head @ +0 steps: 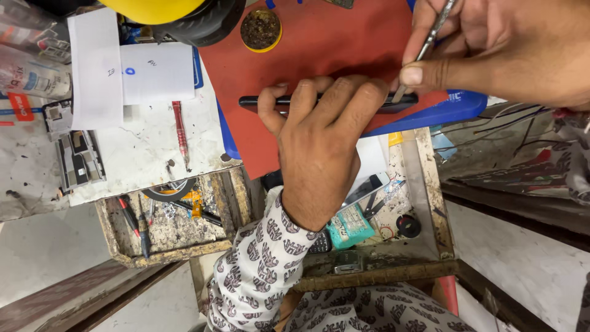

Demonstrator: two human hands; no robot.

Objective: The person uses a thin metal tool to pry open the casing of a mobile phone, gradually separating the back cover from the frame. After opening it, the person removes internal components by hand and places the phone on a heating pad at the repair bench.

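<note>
My left hand (319, 147), in a patterned sleeve, grips a slim black phone (261, 101) that stands on its long edge on a red mat (344, 43). The fingers curl over the phone's top and cover its middle. My right hand (504, 43) comes in from the upper right and pinches a thin metal tool (433, 31). The tool's tip touches the phone's edge near its right end.
A red screwdriver (179, 129) and white papers (95, 67) lie on the stained bench at left, beside phone frame parts (77, 157). A yellow-rimmed round tin (260, 28) sits on the mat. Open wooden drawers (166, 246) below hold small tools and a teal part (349, 226).
</note>
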